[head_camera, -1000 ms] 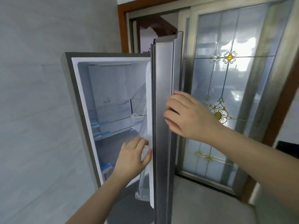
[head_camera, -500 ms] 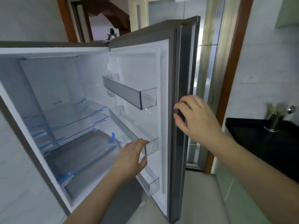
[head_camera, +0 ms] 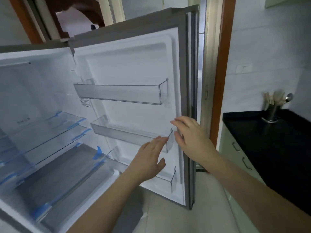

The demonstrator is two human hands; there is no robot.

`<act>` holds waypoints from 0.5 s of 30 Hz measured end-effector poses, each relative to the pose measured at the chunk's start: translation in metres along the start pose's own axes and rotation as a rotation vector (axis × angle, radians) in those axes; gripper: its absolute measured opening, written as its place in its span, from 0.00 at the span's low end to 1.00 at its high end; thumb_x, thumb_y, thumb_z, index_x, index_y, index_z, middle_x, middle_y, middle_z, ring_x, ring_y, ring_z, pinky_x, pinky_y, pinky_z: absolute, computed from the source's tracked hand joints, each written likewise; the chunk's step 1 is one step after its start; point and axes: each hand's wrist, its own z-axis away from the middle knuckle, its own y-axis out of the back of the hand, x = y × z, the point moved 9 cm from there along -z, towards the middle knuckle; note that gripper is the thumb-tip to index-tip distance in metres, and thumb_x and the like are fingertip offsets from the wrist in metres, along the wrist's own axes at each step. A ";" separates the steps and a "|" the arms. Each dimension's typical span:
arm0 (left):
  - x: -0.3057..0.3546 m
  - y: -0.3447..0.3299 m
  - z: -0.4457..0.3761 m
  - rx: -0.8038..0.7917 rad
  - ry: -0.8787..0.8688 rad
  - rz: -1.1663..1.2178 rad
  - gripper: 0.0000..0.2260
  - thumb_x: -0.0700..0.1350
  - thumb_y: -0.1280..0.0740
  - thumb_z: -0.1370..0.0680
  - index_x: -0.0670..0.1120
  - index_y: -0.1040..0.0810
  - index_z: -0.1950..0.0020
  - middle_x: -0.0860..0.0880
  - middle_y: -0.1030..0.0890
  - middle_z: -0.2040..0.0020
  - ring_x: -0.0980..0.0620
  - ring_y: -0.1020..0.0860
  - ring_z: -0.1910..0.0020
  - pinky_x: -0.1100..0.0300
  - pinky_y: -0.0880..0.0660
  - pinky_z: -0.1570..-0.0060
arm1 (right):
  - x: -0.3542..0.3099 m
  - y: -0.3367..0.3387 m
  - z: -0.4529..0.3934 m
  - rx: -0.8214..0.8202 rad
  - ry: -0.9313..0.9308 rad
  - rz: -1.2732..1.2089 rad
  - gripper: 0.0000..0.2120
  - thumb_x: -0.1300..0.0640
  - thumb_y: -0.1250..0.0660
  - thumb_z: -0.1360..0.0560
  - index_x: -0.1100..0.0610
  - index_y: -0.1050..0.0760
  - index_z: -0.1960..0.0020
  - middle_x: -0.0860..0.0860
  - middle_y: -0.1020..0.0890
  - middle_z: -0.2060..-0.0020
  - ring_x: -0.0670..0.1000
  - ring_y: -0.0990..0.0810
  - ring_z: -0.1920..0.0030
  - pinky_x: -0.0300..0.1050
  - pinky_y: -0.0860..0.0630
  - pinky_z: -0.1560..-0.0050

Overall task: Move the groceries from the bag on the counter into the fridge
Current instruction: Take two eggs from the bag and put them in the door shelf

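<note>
The fridge [head_camera: 30, 91] stands wide open on the left, its glass shelves [head_camera: 50, 130] with blue tape holding nothing. The fridge door [head_camera: 134, 68] is swung out to the right, with clear door bins [head_camera: 117, 94]. My left hand [head_camera: 148, 158] is flat, fingers apart, in front of the middle door bin [head_camera: 127, 134]. My right hand [head_camera: 191, 138] hovers by the door's outer edge with spread fingers, holding nothing. No bag or groceries are in view.
A black counter [head_camera: 269, 143] runs along the right with a metal utensil holder [head_camera: 273, 111] at its back. Pale green drawers [head_camera: 239, 153] sit below it. A wooden door frame [head_camera: 222, 73] stands behind the fridge door. Light floor lies below.
The fridge door has swung from nearly edge-on to fully open. My right hand has come off the door edge, and my left hand has shifted right along the middle door bin.
</note>
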 end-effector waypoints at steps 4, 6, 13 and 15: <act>-0.013 -0.017 -0.020 -0.043 -0.006 -0.020 0.32 0.51 0.38 0.20 0.50 0.50 0.20 0.52 0.48 0.20 0.53 0.50 0.22 0.53 0.46 0.25 | 0.034 -0.033 -0.010 -0.160 -0.182 -0.234 0.20 0.51 0.44 0.18 0.52 0.36 0.26 0.47 0.34 0.27 0.49 0.36 0.29 0.39 0.42 0.34; -0.029 -0.016 -0.025 -0.011 0.025 -0.053 0.32 0.51 0.37 0.21 0.50 0.49 0.20 0.49 0.47 0.20 0.50 0.47 0.22 0.49 0.44 0.25 | 0.045 -0.042 -0.014 -0.201 -0.206 -0.265 0.21 0.51 0.44 0.18 0.52 0.38 0.25 0.48 0.35 0.27 0.49 0.37 0.28 0.41 0.41 0.32; -0.103 -0.006 -0.042 0.044 0.219 -0.229 0.32 0.54 0.38 0.21 0.51 0.49 0.20 0.45 0.46 0.21 0.43 0.49 0.22 0.46 0.52 0.25 | 0.062 -0.078 -0.023 -0.270 -0.149 -0.045 0.24 0.47 0.45 0.18 0.54 0.39 0.25 0.50 0.34 0.27 0.51 0.41 0.26 0.48 0.42 0.28; -0.129 -0.009 -0.046 0.017 0.284 -0.269 0.35 0.54 0.37 0.21 0.51 0.52 0.20 0.43 0.46 0.21 0.41 0.49 0.22 0.41 0.51 0.26 | 0.068 -0.083 -0.032 -0.224 -0.184 0.021 0.24 0.46 0.45 0.19 0.54 0.37 0.26 0.50 0.32 0.28 0.51 0.41 0.27 0.47 0.41 0.29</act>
